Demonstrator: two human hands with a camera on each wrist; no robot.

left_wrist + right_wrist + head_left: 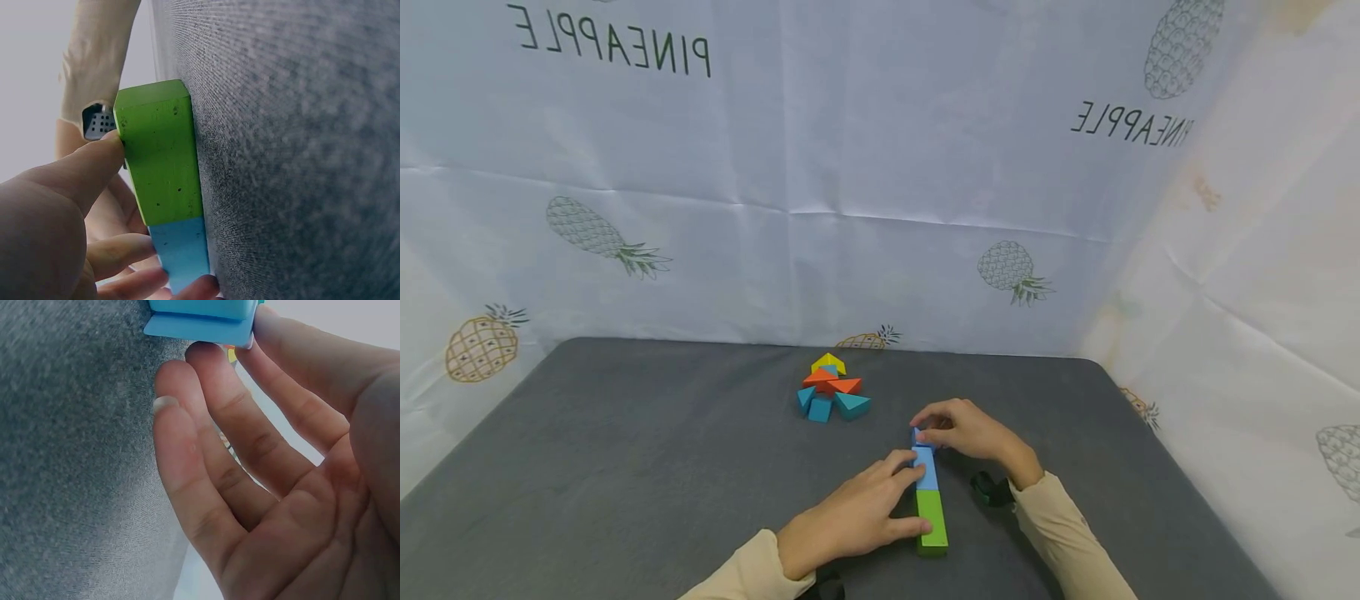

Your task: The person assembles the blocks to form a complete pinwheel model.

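Observation:
A green rectangular block [931,508] and a light blue block [928,472] lie end to end in a row on the dark table. At the row's far end is a small blue block with a sloping face [187,326]. My right hand [973,429] pinches this small block between thumb and index finger, the other fingers loosely bent beside it. My left hand [853,512] rests spread along the row's left side. Its thumb touches the green block, while its other fingertips lie against the light blue one, as the left wrist view shows.
Farther back on the dark table [647,450] stands a cluster of blocks: a yellow one [828,363], orange triangles [845,386] and several blue ones [820,409]. White cloth printed with pineapples [880,150] hangs behind the table and along its sides.

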